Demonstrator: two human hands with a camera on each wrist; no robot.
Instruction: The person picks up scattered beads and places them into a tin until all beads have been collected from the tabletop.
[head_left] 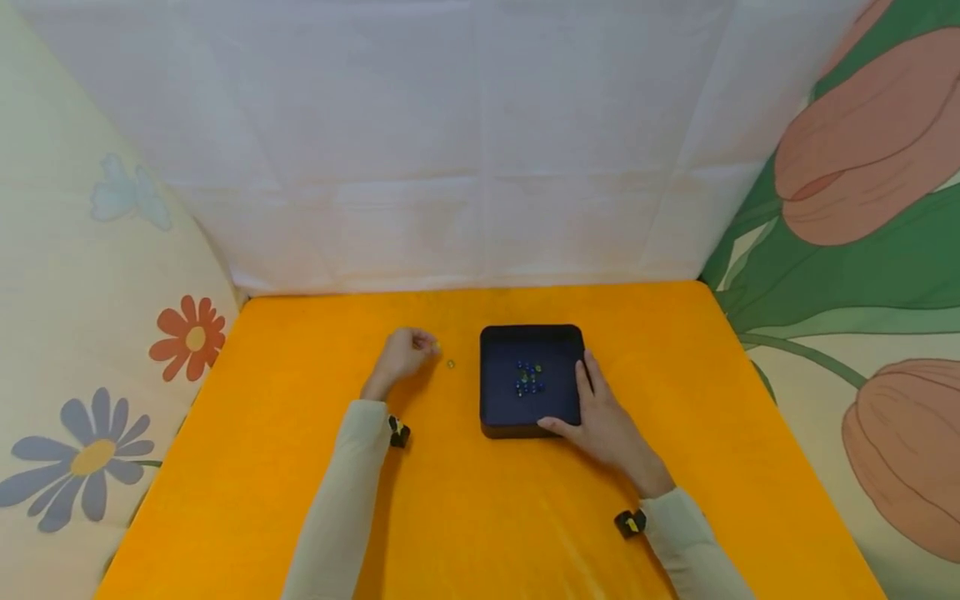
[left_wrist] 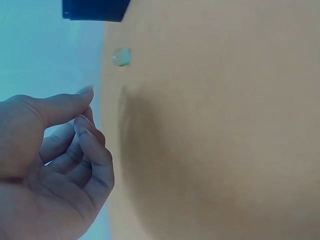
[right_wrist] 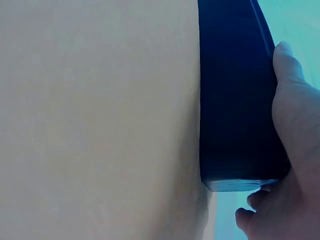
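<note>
My left hand [head_left: 406, 353] is over the cloth left of the tray, thumb and forefinger tips together. A small pale yellow marble [head_left: 438, 347] shows at those fingertips in the head view; the fingers hide it in the left wrist view. A clear yellowish marble [head_left: 451, 364] lies on the cloth just beyond them, and the left wrist view shows this marble [left_wrist: 121, 57] too. My right hand [head_left: 603, 421] grips the near right corner of a square black tray [head_left: 495, 400], thumb on the front rim, fingers along the right side. Several blue and yellow-green marbles [head_left: 529, 379] lie inside.
An orange cloth [head_left: 450, 517] covers the table. Behind it hangs a white sheet [head_left: 375, 150]. Flower-printed panels flank the table, one panel [head_left: 52, 292] at the left and another panel [head_left: 885, 300] at the right.
</note>
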